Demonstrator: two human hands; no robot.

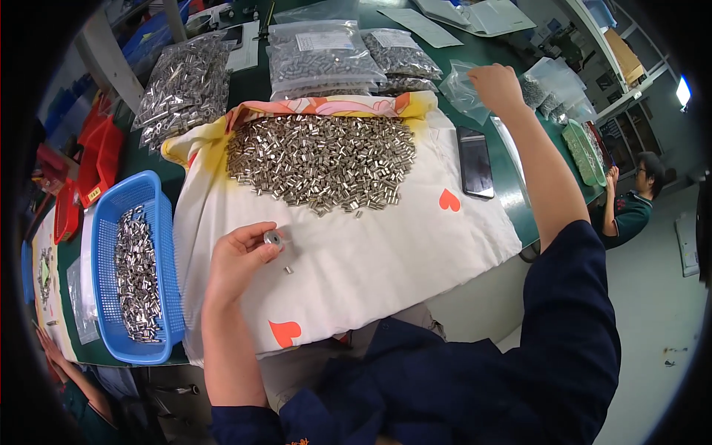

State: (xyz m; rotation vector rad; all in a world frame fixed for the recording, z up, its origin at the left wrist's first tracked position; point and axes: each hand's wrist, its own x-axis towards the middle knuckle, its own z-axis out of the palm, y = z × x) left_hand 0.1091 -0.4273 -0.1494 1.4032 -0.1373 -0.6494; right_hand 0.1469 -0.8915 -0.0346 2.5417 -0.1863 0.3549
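One round metal piece (pixel 272 237), hole side out, clamped between thumb and fingers of the left hand (pixel 241 256), over the white cloth (pixel 371 278). One loose metal cylinder (pixel 288 270) lies just beyond those fingertips, nearer the person and slightly right; long axis roughly left-right, tilted a bit. Left hand is the near one. Right hand (pixel 497 87) well apart, up by the cloth's far right corner, fingers curled together over one clear plastic bag (pixel 454 89); can't tell from here if they grip it. Counts: two hands, one phone (pixel 475 162) right of the pile, one blue basket (pixel 175 297) left. Pile of cylinders (pixel 326 163): too many to count.
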